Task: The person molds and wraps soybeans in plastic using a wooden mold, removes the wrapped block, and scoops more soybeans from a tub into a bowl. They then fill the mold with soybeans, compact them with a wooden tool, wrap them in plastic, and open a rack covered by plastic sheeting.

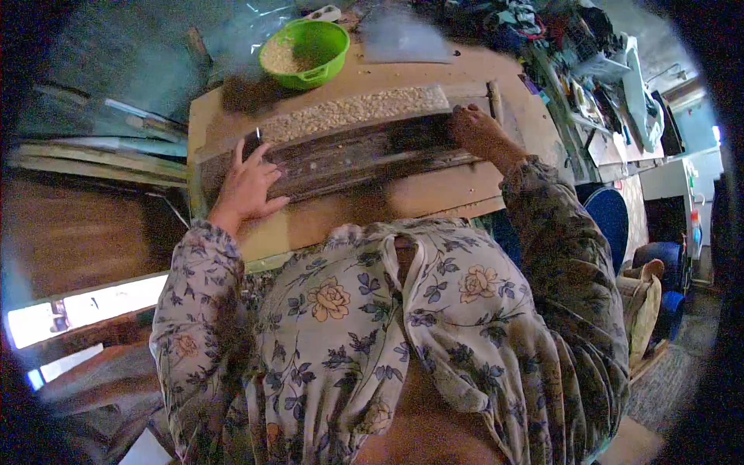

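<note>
A long strip of pale, nut-like pieces [356, 112] lies packed along the far side of a dark, worn wooden board [333, 164] on the table. My left hand [249, 186] rests at the board's left end with its fingers spread. Near its fingertips stands a small dark piece with a shiny edge [253, 141], beside the strip's left end. At the right end my right hand [479, 132] is closed, fingers curled down by the strip's corner. What lies under those fingers is hidden.
Behind the strip stands a green plastic bowl [306, 56] with more pale pieces in it. A clear plastic sheet [407, 43] lies at the table's back. Long wooden planks [101, 163] are at the left. A blue round-backed chair [606, 213] stands right of the table [434, 190].
</note>
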`<state>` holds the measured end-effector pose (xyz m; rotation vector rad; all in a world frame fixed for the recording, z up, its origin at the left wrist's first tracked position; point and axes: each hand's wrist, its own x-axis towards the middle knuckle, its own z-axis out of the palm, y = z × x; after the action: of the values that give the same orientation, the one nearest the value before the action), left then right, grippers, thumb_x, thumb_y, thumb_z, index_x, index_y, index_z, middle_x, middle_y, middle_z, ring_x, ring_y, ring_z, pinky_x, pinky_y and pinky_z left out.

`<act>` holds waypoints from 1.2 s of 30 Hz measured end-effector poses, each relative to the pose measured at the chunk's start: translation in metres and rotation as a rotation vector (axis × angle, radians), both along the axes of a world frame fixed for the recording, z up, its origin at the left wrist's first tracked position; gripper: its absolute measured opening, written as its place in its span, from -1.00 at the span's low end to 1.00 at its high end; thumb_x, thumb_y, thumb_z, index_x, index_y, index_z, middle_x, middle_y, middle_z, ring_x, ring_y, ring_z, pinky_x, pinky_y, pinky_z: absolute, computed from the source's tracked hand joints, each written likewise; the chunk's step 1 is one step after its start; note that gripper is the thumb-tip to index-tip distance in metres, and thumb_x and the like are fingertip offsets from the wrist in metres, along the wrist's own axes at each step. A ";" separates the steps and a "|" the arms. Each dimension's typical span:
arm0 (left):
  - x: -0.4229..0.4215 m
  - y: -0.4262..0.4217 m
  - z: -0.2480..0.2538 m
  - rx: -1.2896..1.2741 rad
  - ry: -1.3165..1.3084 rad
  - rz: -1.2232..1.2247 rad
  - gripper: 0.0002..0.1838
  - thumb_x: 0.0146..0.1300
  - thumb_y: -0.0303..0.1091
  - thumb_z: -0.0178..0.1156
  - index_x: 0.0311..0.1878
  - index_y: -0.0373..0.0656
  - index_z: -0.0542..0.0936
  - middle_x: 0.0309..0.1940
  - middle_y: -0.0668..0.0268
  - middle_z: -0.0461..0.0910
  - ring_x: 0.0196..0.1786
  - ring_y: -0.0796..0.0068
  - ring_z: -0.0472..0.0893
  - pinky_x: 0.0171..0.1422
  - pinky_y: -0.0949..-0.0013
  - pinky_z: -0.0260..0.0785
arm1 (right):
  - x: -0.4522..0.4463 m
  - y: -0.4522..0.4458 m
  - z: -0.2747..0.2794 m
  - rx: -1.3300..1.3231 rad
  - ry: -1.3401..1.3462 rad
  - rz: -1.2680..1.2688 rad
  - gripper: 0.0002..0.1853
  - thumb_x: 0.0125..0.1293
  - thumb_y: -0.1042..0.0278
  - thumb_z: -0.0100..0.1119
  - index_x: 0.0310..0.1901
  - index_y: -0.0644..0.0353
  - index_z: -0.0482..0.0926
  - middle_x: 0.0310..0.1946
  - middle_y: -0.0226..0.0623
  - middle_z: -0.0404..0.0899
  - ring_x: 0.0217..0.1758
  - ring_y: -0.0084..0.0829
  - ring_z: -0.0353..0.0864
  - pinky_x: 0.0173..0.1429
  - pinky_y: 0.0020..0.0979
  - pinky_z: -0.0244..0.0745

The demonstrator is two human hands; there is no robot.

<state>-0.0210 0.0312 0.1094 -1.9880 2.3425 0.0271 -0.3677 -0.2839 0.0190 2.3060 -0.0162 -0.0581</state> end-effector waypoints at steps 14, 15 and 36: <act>-0.012 -0.007 0.010 -0.044 -0.099 0.025 -0.45 -0.06 0.20 0.05 -0.42 -0.19 0.60 -0.33 0.26 0.53 0.12 0.20 0.29 0.31 -0.08 -0.23 | 0.033 0.043 0.059 0.421 0.074 -0.257 -0.79 0.03 0.32 0.02 -0.28 0.08 0.56 -0.20 -0.20 0.52 -0.05 -0.17 0.46 0.00 -0.28 0.39; -0.022 -0.011 0.012 -0.084 -0.069 0.025 -0.45 -0.04 0.20 0.03 -0.44 -0.19 0.60 -0.34 0.24 0.54 0.08 0.19 0.33 0.27 -0.07 -0.16 | 0.043 0.051 0.059 0.504 0.022 -0.421 -0.78 0.06 0.28 0.02 -0.25 0.07 0.56 -0.21 -0.19 0.54 -0.05 -0.17 0.47 0.02 -0.27 0.38; -0.091 -0.073 -0.038 -0.099 0.223 -0.057 -0.49 -0.12 -0.02 0.20 -0.11 -0.14 0.48 -0.17 0.16 0.41 -0.08 0.13 0.40 -0.02 0.14 0.29 | -0.010 0.065 0.062 1.068 -1.219 -0.750 -0.62 0.14 0.19 0.03 0.01 0.05 0.41 -0.22 -0.01 0.49 -0.18 -0.07 0.51 -0.14 -0.13 0.40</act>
<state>-0.1115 -0.0414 0.0713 -2.0580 2.5832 0.1400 -0.3775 -0.2188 0.0806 2.7555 -1.8119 1.1983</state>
